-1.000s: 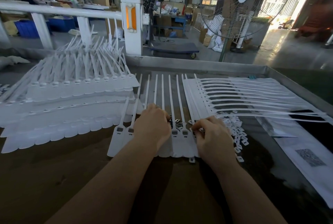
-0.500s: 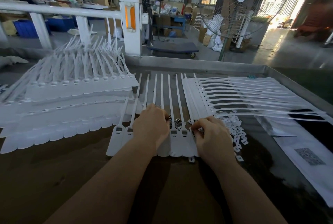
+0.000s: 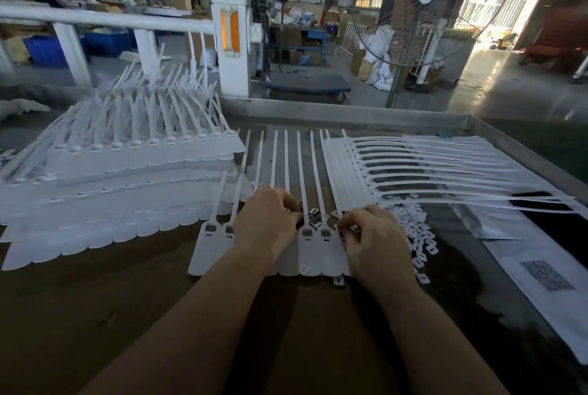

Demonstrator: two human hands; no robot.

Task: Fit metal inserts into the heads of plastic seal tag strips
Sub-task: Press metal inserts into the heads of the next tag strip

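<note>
From the head camera, everything sits around one row of seal tag strips (image 3: 313, 245) lying flat on the dark worktable (image 3: 127, 315), heads toward the person, tails pointing away. The left hand (image 3: 265, 229) rests on the middle of that row, knuckles up, fingers curled down over the heads; whether it pinches anything I cannot tell, since the fingertips are hidden under the hand. The right hand (image 3: 374, 240) lies at the row's right end, thumb and fingers curled together as if nipping something small, but what is between them is too tiny to make out. Between the two hands, just beyond the strip heads, lie a few dark metal inserts (image 3: 315, 215). Right of the row, touching the right hand's far side, spreads a loose heap of small white clips (image 3: 413, 232). Beyond that heap another sheet of strips (image 3: 413, 168) fans rightward. Left of the row rises a tall stack of finished-looking strip sheets (image 3: 121, 172). Far behind the row stands a big fan (image 3: 426, 3).
</note>
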